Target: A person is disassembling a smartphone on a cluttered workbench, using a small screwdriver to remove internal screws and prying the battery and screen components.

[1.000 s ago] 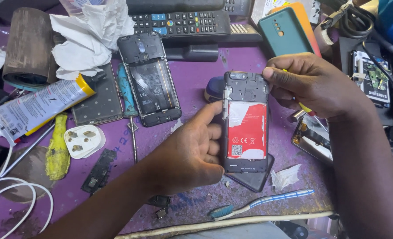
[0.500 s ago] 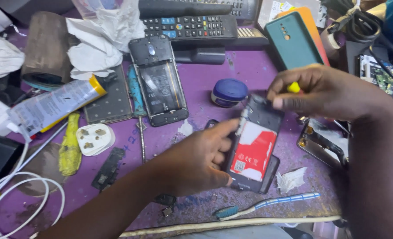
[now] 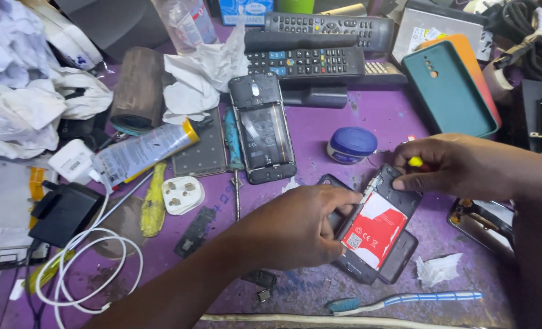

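Observation:
An opened phone [image 3: 381,228] with a red and white battery lies face down on the purple mat, on top of another dark phone body. My left hand [image 3: 295,228] grips its left edge and holds it down. My right hand [image 3: 457,167] pinches a small yellow-handled tool [image 3: 415,161] at the phone's top end, fingertips touching the frame. A second opened phone [image 3: 263,131] lies farther back, beside a teal-handled screwdriver [image 3: 232,146].
A blue round tin [image 3: 351,145], two remote controls [image 3: 307,62], a teal phone case [image 3: 449,86], a yellow-capped tube [image 3: 143,152], a white plug [image 3: 182,195], white cable [image 3: 88,268], crumpled tissue [image 3: 201,76] and a blue toothbrush [image 3: 405,300] crowd the mat.
The phone has tilted and moved lower and right on the mat. My right hand came down onto its top end with the yellow tool. The camera view shifted.

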